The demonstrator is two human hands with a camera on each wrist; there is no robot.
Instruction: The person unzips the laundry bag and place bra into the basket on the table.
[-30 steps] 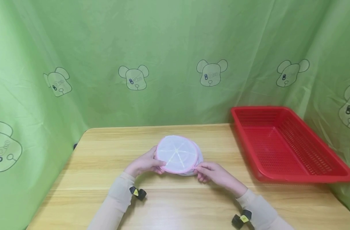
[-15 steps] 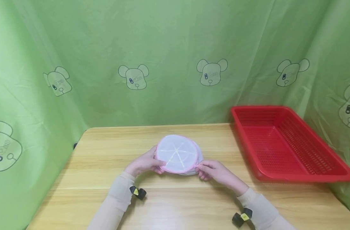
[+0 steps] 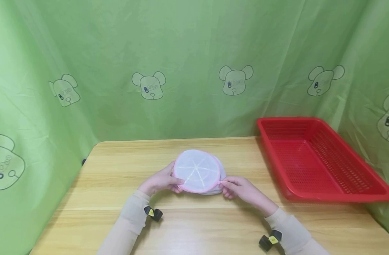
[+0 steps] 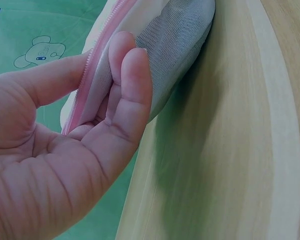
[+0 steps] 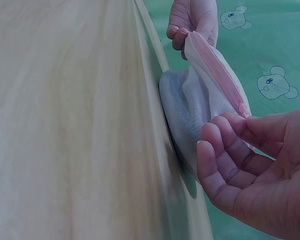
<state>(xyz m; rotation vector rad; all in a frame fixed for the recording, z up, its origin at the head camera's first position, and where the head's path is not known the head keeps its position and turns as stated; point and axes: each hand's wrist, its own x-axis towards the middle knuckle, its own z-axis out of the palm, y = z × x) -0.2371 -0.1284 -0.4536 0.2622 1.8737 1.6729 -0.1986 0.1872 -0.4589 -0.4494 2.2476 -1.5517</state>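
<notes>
A round white mesh zip bag [image 3: 197, 170] with a pink zipper [image 5: 221, 72] and pale spokes on its top is held tilted over the middle of the table. My left hand [image 3: 162, 181] grips its left edge, thumb on top and fingers beneath. On the opposite side, my right hand [image 3: 242, 191] pinches the small pink zipper pull [image 5: 243, 109] between thumb and forefinger. The grey mesh side [image 4: 177, 45] sags below the zipper in the left wrist view. Whether anything lies inside the bag cannot be made out.
A red plastic basket [image 3: 287, 180] with slotted walls stands at the right of the wooden table [image 3: 133, 152]. Green curtains [image 3: 188, 42] printed with bear heads hang behind and along both sides.
My right hand has shifted slightly right and away from me along the bag's rim, with the zipper pull between its fingers. My left hand and the bag stay nearly still.
</notes>
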